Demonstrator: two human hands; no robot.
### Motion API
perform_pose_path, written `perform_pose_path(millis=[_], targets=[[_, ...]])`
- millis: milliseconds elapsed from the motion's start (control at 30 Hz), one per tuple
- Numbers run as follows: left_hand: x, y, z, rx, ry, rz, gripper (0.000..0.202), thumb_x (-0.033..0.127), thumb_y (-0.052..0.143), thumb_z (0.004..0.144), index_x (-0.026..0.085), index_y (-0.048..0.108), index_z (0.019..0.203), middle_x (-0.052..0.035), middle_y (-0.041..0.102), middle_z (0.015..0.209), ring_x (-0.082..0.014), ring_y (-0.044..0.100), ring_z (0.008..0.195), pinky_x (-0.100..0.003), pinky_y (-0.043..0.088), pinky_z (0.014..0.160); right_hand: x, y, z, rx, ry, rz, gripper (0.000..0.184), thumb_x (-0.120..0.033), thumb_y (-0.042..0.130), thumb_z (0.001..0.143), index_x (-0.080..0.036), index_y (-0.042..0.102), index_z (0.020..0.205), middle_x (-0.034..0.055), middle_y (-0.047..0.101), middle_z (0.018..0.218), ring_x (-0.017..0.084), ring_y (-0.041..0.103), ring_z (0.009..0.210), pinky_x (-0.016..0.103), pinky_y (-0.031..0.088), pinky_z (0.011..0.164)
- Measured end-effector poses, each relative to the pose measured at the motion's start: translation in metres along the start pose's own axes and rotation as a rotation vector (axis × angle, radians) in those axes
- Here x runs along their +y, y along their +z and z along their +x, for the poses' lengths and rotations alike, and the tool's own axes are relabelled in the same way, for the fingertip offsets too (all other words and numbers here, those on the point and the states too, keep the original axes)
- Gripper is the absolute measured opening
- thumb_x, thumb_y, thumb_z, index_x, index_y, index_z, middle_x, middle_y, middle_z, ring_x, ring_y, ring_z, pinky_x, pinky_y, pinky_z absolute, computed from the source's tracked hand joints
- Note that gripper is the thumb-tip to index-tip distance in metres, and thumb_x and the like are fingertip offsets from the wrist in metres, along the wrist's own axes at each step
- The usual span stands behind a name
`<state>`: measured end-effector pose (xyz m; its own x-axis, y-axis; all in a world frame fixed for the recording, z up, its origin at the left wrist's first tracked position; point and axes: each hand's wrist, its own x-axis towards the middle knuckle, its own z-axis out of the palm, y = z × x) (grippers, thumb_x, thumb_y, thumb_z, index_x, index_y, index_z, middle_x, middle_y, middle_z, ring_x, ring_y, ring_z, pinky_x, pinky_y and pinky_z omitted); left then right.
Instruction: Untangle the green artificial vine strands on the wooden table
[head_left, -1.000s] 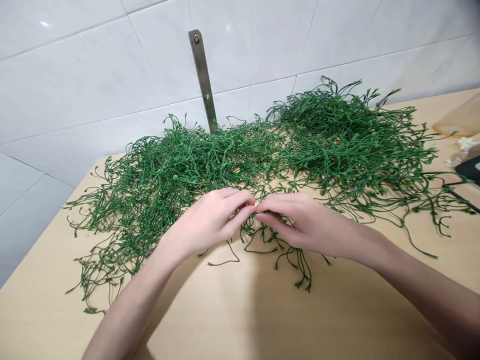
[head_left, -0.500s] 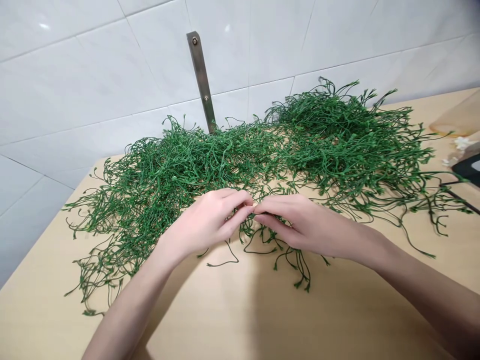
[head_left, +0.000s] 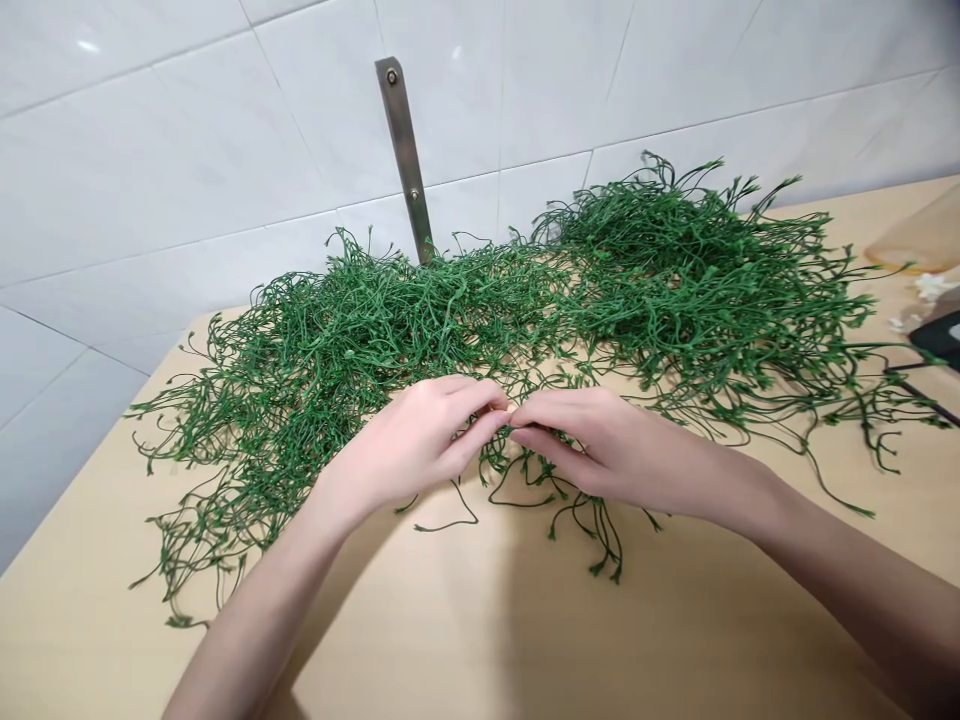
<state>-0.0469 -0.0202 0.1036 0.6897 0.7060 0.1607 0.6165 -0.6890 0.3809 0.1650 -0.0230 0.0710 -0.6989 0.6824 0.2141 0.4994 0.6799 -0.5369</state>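
Observation:
A wide heap of thin green artificial plant strands (head_left: 465, 320) spreads across the light wooden table (head_left: 480, 620). My left hand (head_left: 420, 440) and my right hand (head_left: 600, 440) meet fingertip to fingertip at the heap's near edge. Both pinch the same small sprig of green strands (head_left: 555, 495), whose loose ends trail toward me on the table. The pinched spot itself is hidden by my fingers.
A white tiled wall (head_left: 187, 150) stands behind the table, with a metal bracket (head_left: 405, 150) bolted to it. At the right edge lie a dark object (head_left: 937, 340), small white bits (head_left: 926, 290) and a translucent bag (head_left: 919, 235). Bare tabletop lies near me.

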Motion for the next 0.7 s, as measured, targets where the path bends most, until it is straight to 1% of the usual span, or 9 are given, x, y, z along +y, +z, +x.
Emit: perform_pose_path(millis=[333,700], targets=[[0.0002,0.0000,-0.0004,-0.009,0.000,0.004,0.023,0.027,0.041,0.099,0.018,0.062,0.098,-0.0029,0.068,0.088,-0.0129,0.063,0.077,-0.025,0.048,0.070,0.0015,0.0007,-0.0003,-0.023,0.015,0.002,0.023,-0.024,0.040,0.098,-0.019,0.053,0.080,-0.0015,0.050,0.069,0.012,0.046,0.062,0.028,0.034,0.057],[-0.0011,0.0006,-0.0009,-0.012,0.006,0.003,0.022,0.027,0.042,0.099,0.018,0.061,0.098,-0.0029,0.068,0.088,-0.0129,0.062,0.077,-0.025,0.047,0.069,0.0010,0.0010,-0.0003,-0.013,0.015,-0.012,0.024,-0.024,0.041,0.098,-0.019,0.053,0.078,-0.0015,0.049,0.066,0.013,0.046,0.060,0.027,0.034,0.056]])
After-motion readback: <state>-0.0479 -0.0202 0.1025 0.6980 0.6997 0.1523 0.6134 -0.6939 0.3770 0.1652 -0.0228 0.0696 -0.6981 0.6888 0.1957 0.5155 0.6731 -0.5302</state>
